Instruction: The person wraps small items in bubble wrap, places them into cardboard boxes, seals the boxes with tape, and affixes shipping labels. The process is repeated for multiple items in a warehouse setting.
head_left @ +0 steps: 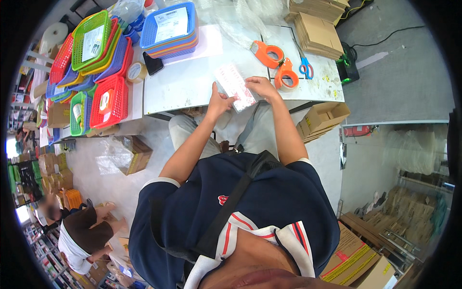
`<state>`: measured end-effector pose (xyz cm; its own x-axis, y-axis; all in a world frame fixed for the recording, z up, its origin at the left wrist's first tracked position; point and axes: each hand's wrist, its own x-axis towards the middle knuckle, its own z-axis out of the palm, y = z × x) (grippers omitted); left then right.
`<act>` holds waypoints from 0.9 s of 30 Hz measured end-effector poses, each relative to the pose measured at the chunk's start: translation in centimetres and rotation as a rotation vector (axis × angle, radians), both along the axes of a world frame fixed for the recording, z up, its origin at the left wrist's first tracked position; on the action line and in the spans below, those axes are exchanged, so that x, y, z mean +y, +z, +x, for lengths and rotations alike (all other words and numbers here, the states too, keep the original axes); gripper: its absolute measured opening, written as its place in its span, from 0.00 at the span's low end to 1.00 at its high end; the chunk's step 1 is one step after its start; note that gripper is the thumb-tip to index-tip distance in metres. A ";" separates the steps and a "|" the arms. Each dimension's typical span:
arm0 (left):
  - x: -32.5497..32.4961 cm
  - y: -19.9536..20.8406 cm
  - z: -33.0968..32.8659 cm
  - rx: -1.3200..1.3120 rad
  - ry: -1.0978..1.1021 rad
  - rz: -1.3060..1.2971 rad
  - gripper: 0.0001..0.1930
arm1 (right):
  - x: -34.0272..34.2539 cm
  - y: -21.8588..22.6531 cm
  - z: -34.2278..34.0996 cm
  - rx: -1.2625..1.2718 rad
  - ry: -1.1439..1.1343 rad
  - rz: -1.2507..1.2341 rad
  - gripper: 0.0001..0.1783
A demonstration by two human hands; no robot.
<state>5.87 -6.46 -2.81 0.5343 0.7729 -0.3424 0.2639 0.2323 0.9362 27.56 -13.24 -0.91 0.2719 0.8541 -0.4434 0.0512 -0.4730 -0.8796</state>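
A flat, clear plastic packet (235, 83) with white and red printed contents lies slantwise at the table's front edge, between my hands. On its left side, my left hand (221, 103) has its fingers on the packet's lower edge, with the thumb pointing up and away. From the right, my right hand (261, 87) pinches the packet's edge between thumb and fingers. Just beyond my right hand are two orange tape dispensers, one farther back (267, 54) and one nearer (287, 75). Blue and red scissors (306, 67) lie to their right.
Stacked colored plastic baskets (91, 43) fill the left side, beside a tape roll (137, 72) and a black phone (153, 63). More baskets (169, 29) stand at the back. Flat cardboard boxes (317, 36) lie back right; bubble wrap (240, 14) lies behind. A person (79, 231) bends at lower left.
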 end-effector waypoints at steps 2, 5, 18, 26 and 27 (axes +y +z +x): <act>-0.4 0.1 -0.3 -0.029 0.008 -0.028 0.65 | -0.5 1.1 -1.2 0.035 0.001 0.068 0.28; -0.6 -1.0 -0.7 -0.056 0.050 0.103 0.64 | -0.8 1.9 -2.4 -0.001 0.025 0.196 0.29; 7.2 8.6 -3.7 0.297 -0.405 1.249 0.51 | 1.1 5.1 -4.6 -0.813 0.303 0.591 0.22; 7.8 4.4 -4.1 0.118 -0.362 1.215 0.25 | -2.0 5.3 -0.6 -1.131 -0.343 0.493 0.17; 7.4 4.0 -4.0 0.107 -0.300 1.232 0.23 | -2.6 5.0 1.1 -1.271 -0.343 0.169 0.22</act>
<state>1.85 0.94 1.19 0.7569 0.4625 0.4617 0.2418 -0.8546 0.4596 28.65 -15.82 4.08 0.6275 0.6781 0.3827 0.7774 -0.5177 -0.3574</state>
